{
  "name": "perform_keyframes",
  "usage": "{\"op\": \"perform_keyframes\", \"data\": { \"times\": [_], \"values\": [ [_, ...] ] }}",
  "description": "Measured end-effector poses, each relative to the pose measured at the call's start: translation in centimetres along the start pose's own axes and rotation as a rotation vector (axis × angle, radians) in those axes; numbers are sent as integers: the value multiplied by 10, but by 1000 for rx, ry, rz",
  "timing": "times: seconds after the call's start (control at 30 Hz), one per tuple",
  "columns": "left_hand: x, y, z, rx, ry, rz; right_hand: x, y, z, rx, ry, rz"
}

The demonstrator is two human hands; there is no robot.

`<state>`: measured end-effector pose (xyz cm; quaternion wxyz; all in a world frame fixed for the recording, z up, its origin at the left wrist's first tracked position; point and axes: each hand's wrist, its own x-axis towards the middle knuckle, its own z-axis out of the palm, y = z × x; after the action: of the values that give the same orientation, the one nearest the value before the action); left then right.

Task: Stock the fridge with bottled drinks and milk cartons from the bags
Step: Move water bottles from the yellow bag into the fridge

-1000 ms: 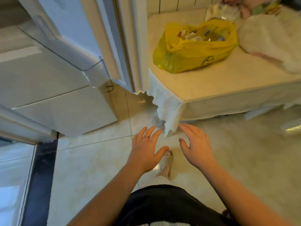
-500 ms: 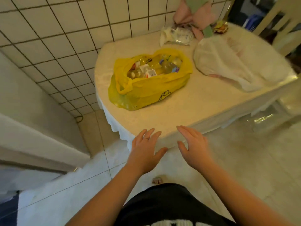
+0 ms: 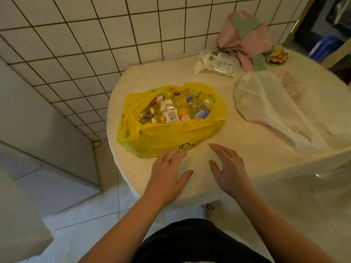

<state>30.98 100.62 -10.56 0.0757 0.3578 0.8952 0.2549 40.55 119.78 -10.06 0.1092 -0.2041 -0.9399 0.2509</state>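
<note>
A yellow plastic bag (image 3: 165, 137) lies open on the cream table (image 3: 247, 141). Inside it I see a clear bottle with a blue label (image 3: 198, 110), a white and red milk carton (image 3: 171, 115) and more bottles. My left hand (image 3: 167, 175) hovers over the table just in front of the bag, fingers spread, fingertips almost at the bag's near edge. My right hand (image 3: 228, 168) is beside it to the right, also with fingers apart and empty. A flattened white bag (image 3: 275, 107) lies to the right on the table.
A white tiled wall (image 3: 95, 44) runs behind the table. The fridge's white side (image 3: 28, 114) stands at the left. A plastic packet (image 3: 216, 62), pink and green cloths (image 3: 245, 35) and a small colourful object (image 3: 278, 56) sit at the table's back.
The view has swung from the fridge and floor up to the table. Both hands have moved forward over the table edge, close to the yellow bag.
</note>
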Motion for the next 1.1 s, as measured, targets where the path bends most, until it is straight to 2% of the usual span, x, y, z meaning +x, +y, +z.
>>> {"op": "perform_keyframes", "data": {
  "times": [0.27, 0.37, 0.43, 0.53, 0.57, 0.7, 0.93, 1.1],
  "values": [
    [78, 28, 13, 47, 167, -179, 102, 46, -22, -2, 44, -261],
    [98, 33, 16, 122, 154, -260, 138, 57, -25, -86, 22, -403],
    [106, 33, 19, 166, 116, -328, 163, 60, -26, -188, -77, -462],
    [111, 31, 22, 227, 92, -430, 196, 59, -22, -356, -357, -457],
    [112, 29, 22, 240, 79, -462, 203, 59, -19, -401, -404, -469],
    [112, 24, 21, 235, 49, -573, 216, 64, -8, -507, -432, -540],
    [101, 22, 31, 234, 144, -483, 201, 77, -4, -377, -297, -590],
    [82, 24, 40, 244, 116, -449, 179, 82, -15, -358, -377, -541]
  ]
}}
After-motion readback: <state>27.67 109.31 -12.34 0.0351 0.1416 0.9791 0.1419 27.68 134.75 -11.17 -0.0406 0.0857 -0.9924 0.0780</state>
